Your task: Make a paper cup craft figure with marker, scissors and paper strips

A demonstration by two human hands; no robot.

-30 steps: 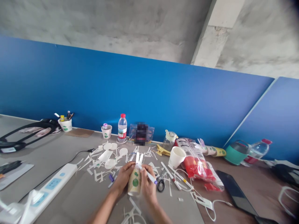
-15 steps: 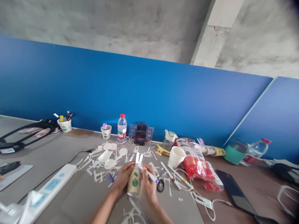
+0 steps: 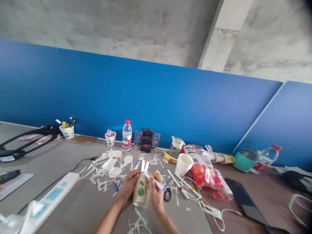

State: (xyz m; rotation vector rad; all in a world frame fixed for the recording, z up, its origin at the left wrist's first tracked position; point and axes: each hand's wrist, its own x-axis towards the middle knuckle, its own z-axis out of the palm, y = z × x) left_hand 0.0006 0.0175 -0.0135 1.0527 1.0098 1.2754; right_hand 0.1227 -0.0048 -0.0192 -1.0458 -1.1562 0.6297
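My left hand (image 3: pixel 129 185) is closed around the upper left side of a tan paper cup (image 3: pixel 140 194) with green dots. Two white, ear-like strips (image 3: pixel 144 166) stand up from the cup's far end. Between the fingers of my right hand (image 3: pixel 156 191) is a white marker pen (image 3: pixel 160 185) with a purple end. Its tip points at the strips, and whether it touches them I cannot tell. A purple marker cap (image 3: pixel 115 187) lies left of my left hand. Black-handled scissors (image 3: pixel 167 194) lie just right of my right hand, partly hidden.
White paper scraps (image 3: pixel 114 172) spread behind my hands. A white paper cup (image 3: pixel 184 164), two more markers (image 3: pixel 177 184) and a red plastic bag (image 3: pixel 202 169) stand or lie to the right. A power strip (image 3: pixel 52 196) is at the left; a water bottle (image 3: pixel 127 136) stands behind.
Both hands stay in almost the same place on the cup. The marker has shifted very slightly near the base of the strips, and the view has tilted a little.
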